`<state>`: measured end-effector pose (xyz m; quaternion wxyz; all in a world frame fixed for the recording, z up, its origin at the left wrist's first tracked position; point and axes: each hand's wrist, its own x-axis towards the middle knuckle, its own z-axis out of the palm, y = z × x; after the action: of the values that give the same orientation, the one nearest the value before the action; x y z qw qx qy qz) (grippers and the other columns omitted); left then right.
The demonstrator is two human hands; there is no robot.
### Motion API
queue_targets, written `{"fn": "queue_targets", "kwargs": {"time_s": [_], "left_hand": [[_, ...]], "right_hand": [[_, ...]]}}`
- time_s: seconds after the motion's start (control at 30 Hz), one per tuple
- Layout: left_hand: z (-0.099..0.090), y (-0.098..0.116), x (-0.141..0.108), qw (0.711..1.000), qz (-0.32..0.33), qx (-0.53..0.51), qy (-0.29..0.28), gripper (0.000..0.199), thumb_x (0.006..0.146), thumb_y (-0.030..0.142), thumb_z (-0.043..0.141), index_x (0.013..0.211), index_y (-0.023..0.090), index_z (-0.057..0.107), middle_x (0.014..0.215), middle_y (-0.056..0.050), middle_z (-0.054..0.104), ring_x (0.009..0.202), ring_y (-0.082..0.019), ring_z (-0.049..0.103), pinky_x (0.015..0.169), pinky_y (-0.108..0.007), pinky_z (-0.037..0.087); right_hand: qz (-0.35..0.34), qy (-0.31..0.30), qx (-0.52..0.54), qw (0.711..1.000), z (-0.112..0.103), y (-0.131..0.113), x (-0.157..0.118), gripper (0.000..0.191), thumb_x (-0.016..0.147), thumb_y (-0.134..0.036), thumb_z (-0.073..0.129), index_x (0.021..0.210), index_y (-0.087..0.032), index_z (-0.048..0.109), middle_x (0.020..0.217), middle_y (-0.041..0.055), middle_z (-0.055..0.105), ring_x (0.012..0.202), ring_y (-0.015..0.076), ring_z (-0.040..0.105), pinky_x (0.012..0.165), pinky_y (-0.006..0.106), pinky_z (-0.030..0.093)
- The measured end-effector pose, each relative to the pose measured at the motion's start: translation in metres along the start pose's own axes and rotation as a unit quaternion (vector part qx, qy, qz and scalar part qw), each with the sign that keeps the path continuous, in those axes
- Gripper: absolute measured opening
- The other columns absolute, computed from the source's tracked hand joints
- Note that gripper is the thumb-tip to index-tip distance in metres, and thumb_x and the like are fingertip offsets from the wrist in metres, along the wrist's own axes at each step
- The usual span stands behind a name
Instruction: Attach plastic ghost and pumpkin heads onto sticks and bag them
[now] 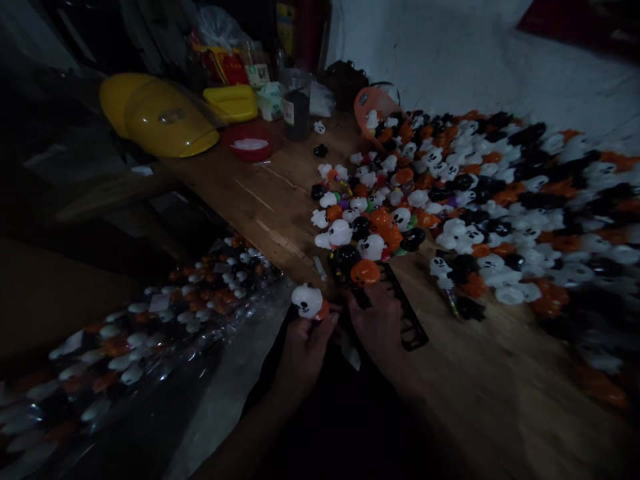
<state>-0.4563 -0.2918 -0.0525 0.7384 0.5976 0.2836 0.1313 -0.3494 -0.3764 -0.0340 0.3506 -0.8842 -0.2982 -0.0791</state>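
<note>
While the far left sinks into near-darkness, a clear plastic bag (pixel 190 353) shows below it, packed with small white, orange and black figures that blur together and run off the picture's edge. Above, a yellow curved object (pixel 160 117) sits at the surface (pixel 240 200)'s far end, its underside lost in shadow. Next come a yellow box (pixel 231 103) and a red dish (pixel 245 143) holding something pale that cannot be made out, then a clear container (pixel 296 107) with dark contents and a label too small to read.

At the near edge, the left hand (pixel 301 353) has its fingers (pixel 326 327) closed on a white-headed figure (pixel 307 301), held up with its face showing; its orange lower part is partly covered by the grip. Just beside it, the right hand (pixel 377 327) reaches over a black rack (pixel 400 300) with a row of openings, hiding much of it. That hand's fingers are bent, with their tips out of clear sight below an orange pumpkin head (pixel 365 272); whether they grip anything, I cannot tell.

Farther right, one white ghost figure (pixel 440 268) lies on a patterned stick, apart from the heap (pixel 500 233), whose pieces overlap, dim and blur, and are cut off at the right edge.
</note>
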Motion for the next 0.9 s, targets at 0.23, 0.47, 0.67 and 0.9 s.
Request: {"fn": "queue_targets", "kwargs": {"time_s": [0.23, 0.47, 0.67, 0.9], "left_hand": [[0.0, 0.001, -0.004, 1.0, 0.021, 0.017, -0.002, 0.028, 0.083, 0.037, 0.058, 0.095, 0.014, 0.065, 0.082, -0.004, 0.067, 0.074, -0.014, 0.06, 0.068, -0.023, 0.048], [-0.001, 0.001, 0.001, 0.999, -0.032, 0.0, 0.006, 0.025, 0.079, 0.034, 0.062, 0.094, 0.015, 0.069, 0.085, -0.004, 0.07, 0.077, -0.015, 0.063, 0.071, -0.023, 0.05], [0.005, -0.001, 0.005, 0.999, -0.021, 0.017, 0.026, 0.024, 0.078, 0.033, 0.064, 0.094, 0.016, 0.069, 0.086, -0.003, 0.071, 0.075, -0.015, 0.064, 0.069, -0.024, 0.052], [-0.001, 0.007, -0.008, 0.996, 0.041, 0.076, 0.02, 0.023, 0.079, 0.032, 0.063, 0.096, 0.017, 0.069, 0.09, -0.004, 0.071, 0.081, -0.016, 0.065, 0.077, -0.026, 0.052]], "right_hand": [[-0.053, -0.048, -0.001, 0.997, -0.003, 0.006, 0.001, 0.017, 0.083, -0.021, 0.053, 0.096, -0.017, 0.063, 0.09, 0.0106, 0.065, 0.088, 0.024, 0.062, 0.075, 0.035, 0.051], [-0.111, -0.018, 0.005, 0.994, 0.005, 0.012, -0.002, 0.016, 0.083, -0.017, 0.054, 0.095, -0.02, 0.063, 0.094, 0.0074, 0.065, 0.09, 0.0224, 0.06, 0.081, 0.037, 0.051], [-0.133, -0.039, -0.002, 0.99, 0.009, 0.018, 0.0, 0.016, 0.082, -0.016, 0.055, 0.097, -0.018, 0.06, 0.089, 0.0054, 0.066, 0.085, 0.021, 0.062, 0.091, 0.041, 0.047], [-0.132, -0.078, 0.011, 0.988, -0.013, 0.013, 0.004, 0.023, 0.084, -0.021, 0.058, 0.106, -0.015, 0.058, 0.106, 0.0107, 0.062, 0.102, 0.0252, 0.056, 0.089, 0.042, 0.049]]}}
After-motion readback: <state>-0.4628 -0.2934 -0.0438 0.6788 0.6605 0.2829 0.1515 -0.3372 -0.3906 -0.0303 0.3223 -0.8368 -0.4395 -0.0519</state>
